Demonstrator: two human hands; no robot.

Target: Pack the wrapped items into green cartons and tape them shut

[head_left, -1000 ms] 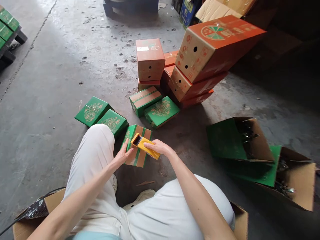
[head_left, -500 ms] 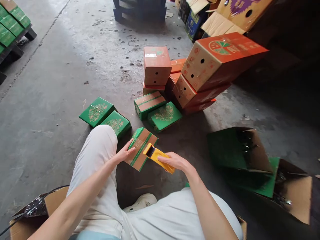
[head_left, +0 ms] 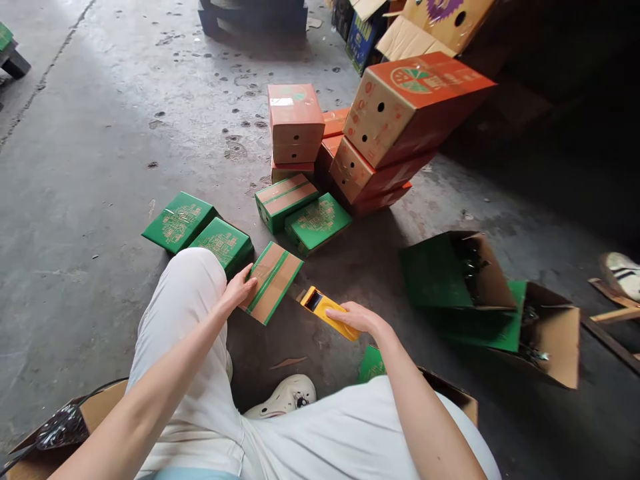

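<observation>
Tilted brown-and-green box (head_left: 275, 283) — yellow tool (head_left: 325, 315) just beside

Looks like a warehouse or packing floor, judging by the bare, pitted concrete floor (head_left: 100, 167) and the tall orange carton stack (head_left: 390, 130) set directly on it. Reads that way too from the larger cartons (head_left: 445, 28) heaped beyond that stack, the green boxes (head_left: 320, 223) just in front of it, and the open green cartons (head_left: 433, 277) nearer and to its right. Fits also with a dark blue pallet-like base (head_left: 256, 21), well beyond it to the left.
</observation>
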